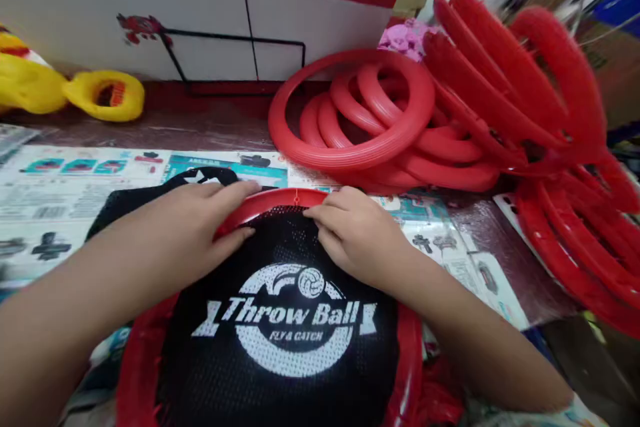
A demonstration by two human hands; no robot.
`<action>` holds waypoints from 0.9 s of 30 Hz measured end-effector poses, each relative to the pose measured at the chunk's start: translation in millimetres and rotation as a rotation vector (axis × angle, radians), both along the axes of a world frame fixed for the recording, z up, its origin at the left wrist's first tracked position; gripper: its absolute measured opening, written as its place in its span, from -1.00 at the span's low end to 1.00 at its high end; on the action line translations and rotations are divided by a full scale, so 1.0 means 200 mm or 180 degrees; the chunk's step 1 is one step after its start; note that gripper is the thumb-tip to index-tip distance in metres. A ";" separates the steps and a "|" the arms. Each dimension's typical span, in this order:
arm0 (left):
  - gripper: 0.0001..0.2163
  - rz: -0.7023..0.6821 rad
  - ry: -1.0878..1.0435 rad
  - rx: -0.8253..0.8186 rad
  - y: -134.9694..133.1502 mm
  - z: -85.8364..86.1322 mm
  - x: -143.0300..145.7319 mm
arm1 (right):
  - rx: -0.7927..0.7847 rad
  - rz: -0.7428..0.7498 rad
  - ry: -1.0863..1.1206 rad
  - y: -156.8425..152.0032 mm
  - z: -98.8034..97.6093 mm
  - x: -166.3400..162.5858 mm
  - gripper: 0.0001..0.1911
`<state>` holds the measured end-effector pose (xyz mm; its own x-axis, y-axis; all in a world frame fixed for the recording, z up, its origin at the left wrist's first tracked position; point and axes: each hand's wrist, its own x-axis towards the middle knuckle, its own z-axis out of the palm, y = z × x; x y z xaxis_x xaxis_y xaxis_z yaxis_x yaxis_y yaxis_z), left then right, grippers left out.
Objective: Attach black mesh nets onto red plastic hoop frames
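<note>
In front of me a red plastic ring (409, 360) surrounds a black mesh net (210, 373) printed "Throw Ball Fly & Catch" in white. My left hand (213, 220) grips the ring's far rim on the left, thumb on the near side and fingers over the top. On the right of that rim, my right hand (353, 230) pinches the net's edge near the ring, its fingers closed. Between the two hands a short stretch of red rim shows over the mesh. Behind my left hand lies another black fabric piece (205, 177) with a white star print.
Several smooth red rings (350, 153) are heaped at the back, and more red ring parts (505, 80) stack up at the right. Yellow inflated-looking toys (107, 95) sit at the back left. A white-and-red carton (210, 0) stands behind a black wire frame (230, 33). Printed sheets (75, 200) cover the table.
</note>
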<state>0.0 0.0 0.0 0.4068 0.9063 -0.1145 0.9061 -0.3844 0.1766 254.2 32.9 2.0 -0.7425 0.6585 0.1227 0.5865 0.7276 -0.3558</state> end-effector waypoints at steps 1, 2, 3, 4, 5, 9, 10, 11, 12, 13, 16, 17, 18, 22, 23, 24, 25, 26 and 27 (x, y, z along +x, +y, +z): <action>-0.58 -0.0067 -0.0085 0.0209 0.00 0.00 0.04 | -0.0015 0.0002 -0.0070 0.00 -0.01 0.00 -0.74; -0.62 -0.0132 -0.0184 0.0382 -0.01 0.00 0.08 | -0.0038 0.0000 -0.0116 0.00 -0.01 0.00 -0.74; -0.65 -0.0196 -0.0297 0.0520 -0.01 0.00 0.11 | -0.0070 -0.0004 -0.0139 0.00 -0.02 0.00 -0.75; -0.66 -0.0257 -0.0424 0.0622 -0.01 -0.01 0.14 | -0.0111 -0.0012 -0.0138 0.01 -0.02 0.00 -0.75; -0.68 -0.0301 -0.0621 0.0719 -0.02 -0.02 0.16 | -0.0160 -0.0016 -0.0110 0.01 -0.02 0.01 -0.76; -0.64 -0.0536 -0.0949 0.0545 -0.01 -0.09 0.21 | -0.0477 -0.0137 0.0173 0.06 -0.01 0.04 -0.84; -0.62 -0.0561 -0.0904 0.0483 -0.01 -0.11 0.21 | -0.0608 -0.0176 0.0257 0.08 0.00 0.05 -0.87; -0.60 -0.0577 -0.0850 0.0459 -0.01 -0.12 0.21 | -0.0743 -0.0223 0.0345 0.09 0.00 0.06 -0.89; -0.60 -0.0591 -0.0802 0.0460 -0.01 -0.13 0.21 | -0.0866 -0.0270 0.0430 0.10 0.01 0.07 -0.90; -0.59 -0.0608 -0.0772 0.0480 -0.01 -0.13 0.21 | -0.0962 -0.0303 0.0505 0.11 0.01 0.07 -0.91; -0.57 -0.0664 -0.0728 0.0537 -0.01 -0.13 0.21 | -0.1024 -0.0406 0.0667 0.12 0.00 0.08 -0.90; -0.57 -0.0676 -0.0709 0.0549 -0.01 -0.13 0.21 | -0.0990 -0.0441 0.0719 0.12 0.00 0.08 -0.89; -0.56 -0.0690 -0.0691 0.0554 -0.01 -0.12 0.21 | -0.0946 -0.0472 0.0771 0.12 -0.01 0.08 -0.87; -0.57 -0.0718 -0.0676 0.0602 -0.01 -0.12 0.21 | -0.0761 -0.0527 0.0912 0.11 -0.06 0.06 -0.79; -0.57 -0.0708 -0.0683 0.0604 -0.01 -0.12 0.20 | -0.0715 -0.0529 0.0921 0.11 -0.07 0.06 -0.77; -0.57 -0.0694 -0.0694 0.0594 -0.01 -0.12 0.20 | -0.0662 -0.0529 0.0927 0.11 -0.08 0.06 -0.76; -0.57 -0.0684 -0.0708 0.0580 -0.01 -0.12 0.20 | -0.0594 -0.0527 0.0941 0.11 -0.09 0.06 -0.76; -0.57 -0.0672 -0.0720 0.0558 -0.01 -0.12 0.20 | -0.0514 -0.0520 0.0959 0.11 -0.10 0.05 -0.75; -0.56 -0.0671 -0.0732 0.0536 -0.01 -0.12 0.20 | -0.0433 -0.0511 0.0971 0.11 -0.10 0.05 -0.75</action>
<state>40.4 -1.6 -24.3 0.5846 0.7981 0.1459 0.7477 -0.5997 0.2851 264.7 55.7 -18.3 -0.5713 0.7891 0.2258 0.5414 0.5691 -0.6189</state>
